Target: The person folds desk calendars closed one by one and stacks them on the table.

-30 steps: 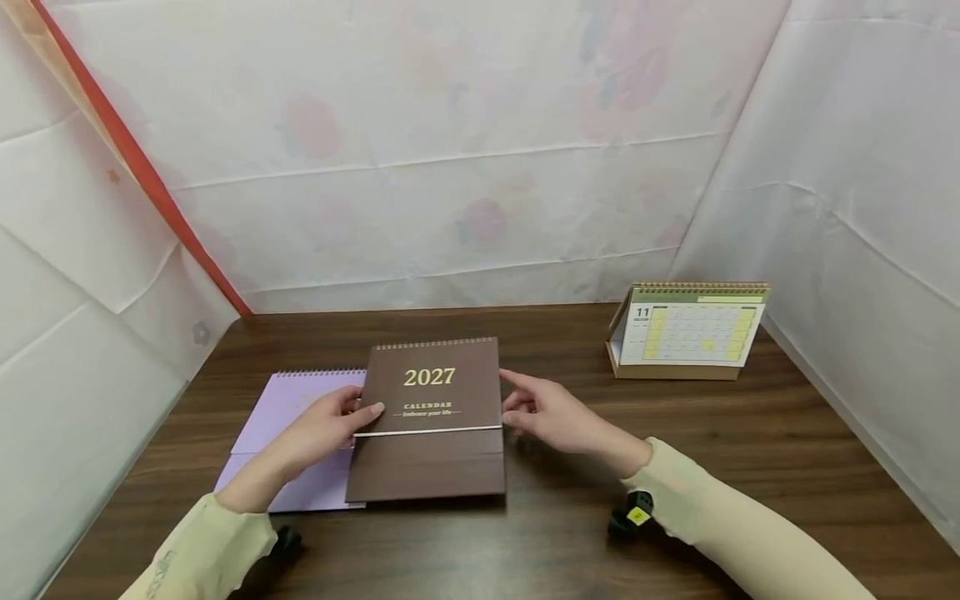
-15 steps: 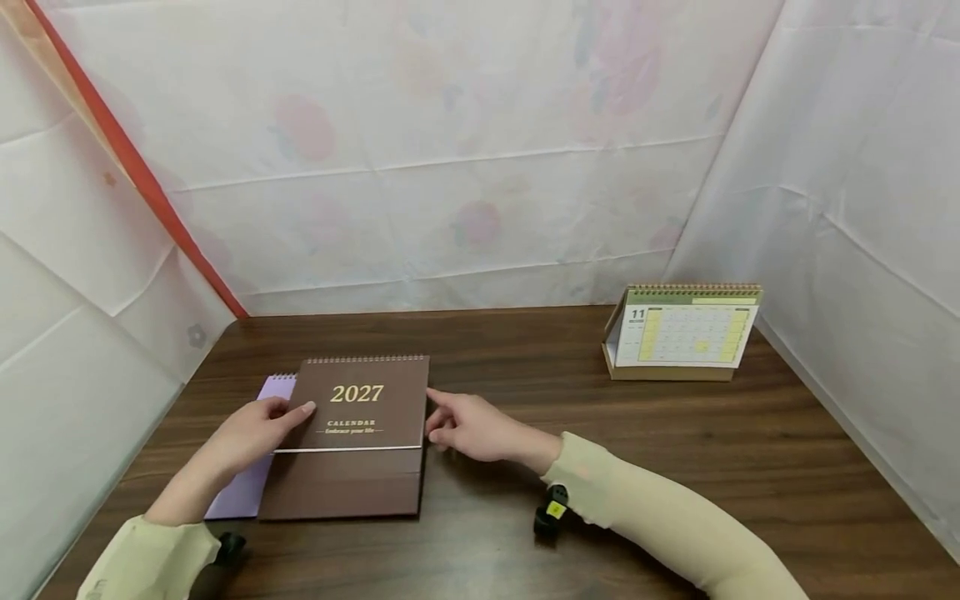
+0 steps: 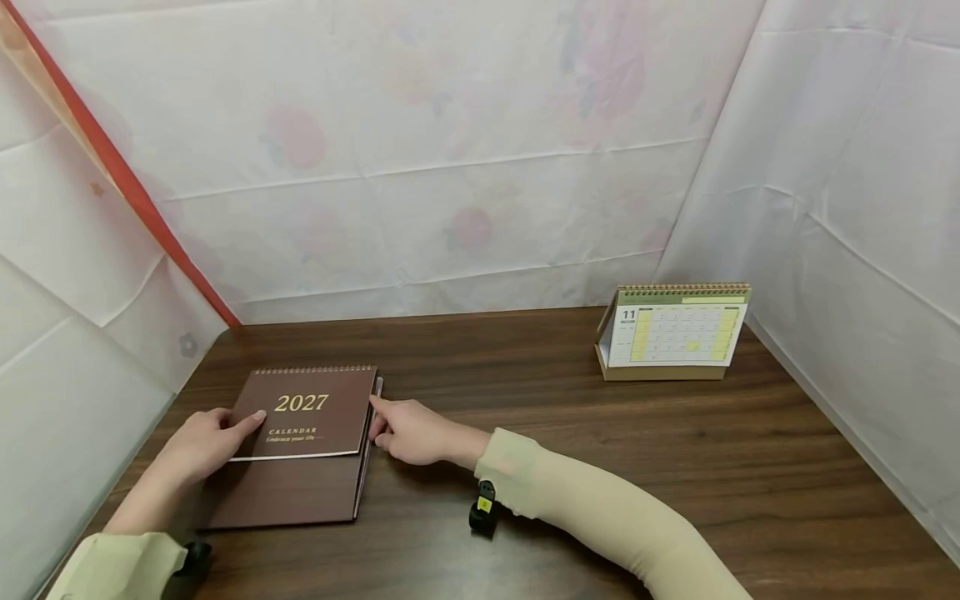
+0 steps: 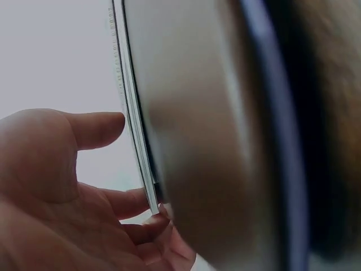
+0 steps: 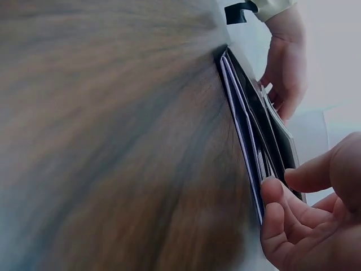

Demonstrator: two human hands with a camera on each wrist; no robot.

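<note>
A brown 2027 desk calendar (image 3: 302,427) lies at the left of the table, spiral at its far edge. Beneath it, mostly hidden, is a purple calendar (image 5: 230,84); in the head view only a sliver shows along the right side. My left hand (image 3: 198,446) pinches the brown calendar's left edge, thumb on the cover and fingers under it, as the left wrist view shows. On the opposite side my right hand (image 3: 412,431) grips the right edge, with thumb and curled fingertips at the layered panels in the right wrist view.
A desk calendar (image 3: 675,333) showing page 11 stands upright at the back right of the wooden table (image 3: 540,425). White cloth (image 3: 420,158) hangs behind the table and along both sides, with a red strip (image 3: 127,179) at the left.
Both hands have moved the brown calendar left and slightly toward me, over the purple one, which is now almost covered. The view has turned slightly; the standing calendar stays put.
</note>
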